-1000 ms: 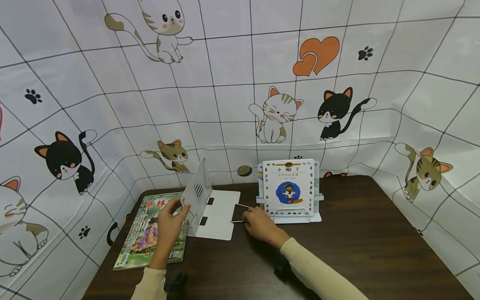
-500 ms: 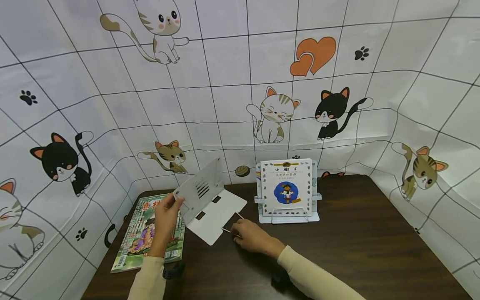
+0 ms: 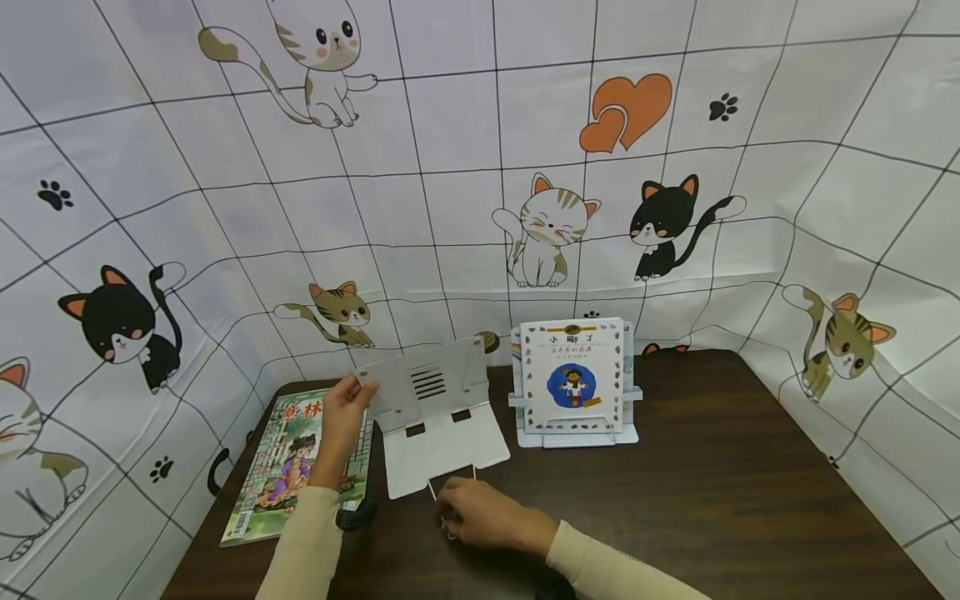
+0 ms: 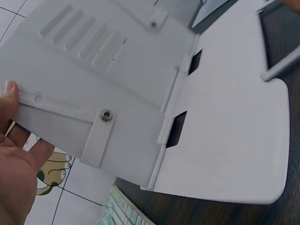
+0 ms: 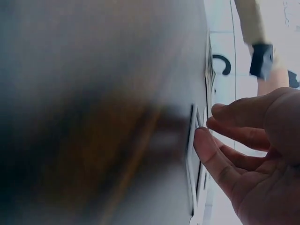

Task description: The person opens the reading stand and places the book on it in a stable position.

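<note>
A white metal book stand point(image 3: 446, 450) lies unfolded on the dark table, its base flat and its slotted back panel point(image 4: 75, 70) tilted up. My left hand point(image 3: 341, 425) pinches the upper left corner of that panel between thumb and fingers. At the base's front edge, a thin wire frame point(image 3: 432, 492) sticks out toward me. My right hand point(image 3: 491, 517) has its curled fingers on this wire. In the right wrist view, a fingertip point(image 5: 202, 138) meets the wire bar, close above the table surface; in the head view the hand covers part of the wire.
A Chinese magazine point(image 3: 281, 475) lies at the left, partly behind my left arm. To the right, a second stand point(image 3: 585, 440) holds an upright picture book point(image 3: 573, 358). A cat-printed white sheet point(image 3: 450, 125) hangs behind the table point(image 3: 712, 483).
The book stand has swung round so its front and wire frame now point toward me. My right hand has come nearer with the wire; my left hand still holds the panel.
</note>
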`<state>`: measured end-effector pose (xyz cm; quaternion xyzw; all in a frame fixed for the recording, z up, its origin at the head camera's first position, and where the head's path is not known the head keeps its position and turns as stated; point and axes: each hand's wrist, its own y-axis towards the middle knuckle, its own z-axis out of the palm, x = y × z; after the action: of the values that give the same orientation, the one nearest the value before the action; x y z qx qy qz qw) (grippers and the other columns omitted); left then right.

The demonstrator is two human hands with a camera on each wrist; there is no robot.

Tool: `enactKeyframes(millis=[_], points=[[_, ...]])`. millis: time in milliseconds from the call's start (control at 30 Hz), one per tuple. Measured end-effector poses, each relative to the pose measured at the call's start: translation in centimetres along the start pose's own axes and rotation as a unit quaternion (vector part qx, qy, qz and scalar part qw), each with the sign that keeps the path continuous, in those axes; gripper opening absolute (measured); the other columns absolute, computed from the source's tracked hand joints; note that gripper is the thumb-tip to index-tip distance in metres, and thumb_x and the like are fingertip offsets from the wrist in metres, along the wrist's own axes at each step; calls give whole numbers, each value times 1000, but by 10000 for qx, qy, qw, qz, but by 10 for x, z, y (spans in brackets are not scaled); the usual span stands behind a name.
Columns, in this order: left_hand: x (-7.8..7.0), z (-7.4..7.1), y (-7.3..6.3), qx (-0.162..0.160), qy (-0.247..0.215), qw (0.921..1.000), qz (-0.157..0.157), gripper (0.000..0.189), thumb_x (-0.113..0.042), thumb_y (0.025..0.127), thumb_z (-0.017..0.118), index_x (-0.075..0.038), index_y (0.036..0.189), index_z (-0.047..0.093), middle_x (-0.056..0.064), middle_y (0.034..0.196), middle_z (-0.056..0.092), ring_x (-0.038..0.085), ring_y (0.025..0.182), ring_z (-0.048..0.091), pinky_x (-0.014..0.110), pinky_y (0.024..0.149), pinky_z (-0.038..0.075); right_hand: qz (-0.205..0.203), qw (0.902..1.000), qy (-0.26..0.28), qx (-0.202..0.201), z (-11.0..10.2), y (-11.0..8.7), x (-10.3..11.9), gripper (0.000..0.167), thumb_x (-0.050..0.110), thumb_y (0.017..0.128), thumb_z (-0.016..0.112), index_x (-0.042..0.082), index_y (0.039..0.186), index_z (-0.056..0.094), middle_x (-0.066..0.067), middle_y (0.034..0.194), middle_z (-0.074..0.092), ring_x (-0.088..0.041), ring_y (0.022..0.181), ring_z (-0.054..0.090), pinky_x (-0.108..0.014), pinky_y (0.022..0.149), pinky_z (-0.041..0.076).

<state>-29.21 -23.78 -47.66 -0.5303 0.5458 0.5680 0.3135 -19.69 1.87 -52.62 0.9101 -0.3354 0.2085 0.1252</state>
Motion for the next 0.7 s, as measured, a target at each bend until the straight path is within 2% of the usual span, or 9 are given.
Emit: enactKeyframes(millis=[167, 333, 500, 600, 700], points=[[4, 5, 5, 205, -100, 9996, 174, 29, -7, 104, 68, 7, 85, 50, -5, 68, 41, 5, 63, 36, 23, 65, 40, -226, 9997, -42, 75, -2, -4, 10, 20, 12, 96, 79, 17, 116, 79, 6, 115, 69, 5, 90, 60, -8, 77, 50], [4, 5, 4, 205, -156, 9995, 181, 30, -9, 104, 70, 8, 87, 52, -4, 69, 40, 7, 64, 35, 23, 64, 37, -599, 9970, -469, 115, -8, -9, 11, 17, 20, 91, 85, 20, 107, 79, 10, 104, 69, 5, 87, 55, -8, 77, 45], [3, 5, 2, 154, -117, 9997, 160, 33, -11, 104, 70, 8, 87, 50, -2, 74, 43, 10, 70, 40, 23, 68, 41, -1131, 9862, -1211, 62, -6, -12, 7, 19, 31, 88, 89, 23, 100, 77, 14, 97, 69, 2, 86, 51, -12, 77, 40], [3, 5, 2, 152, -39, 9998, 80, 30, -16, 105, 71, 9, 94, 57, -2, 83, 52, 10, 81, 49, 23, 75, 46, -1313, 9775, -1643, -145, -4, -12, 6, 16, 27, 86, 89, 21, 92, 75, 13, 88, 69, 0, 79, 54, -16, 76, 40], [4, 5, 1, 54, 104, 9999, -13, 31, -21, 104, 73, 7, 98, 60, -2, 93, 58, 11, 90, 53, 23, 79, 47, -1342, 9706, -1968, -341, -2, -11, 6, 16, 25, 83, 88, 22, 83, 72, 13, 79, 67, -1, 72, 52, -18, 72, 38]])
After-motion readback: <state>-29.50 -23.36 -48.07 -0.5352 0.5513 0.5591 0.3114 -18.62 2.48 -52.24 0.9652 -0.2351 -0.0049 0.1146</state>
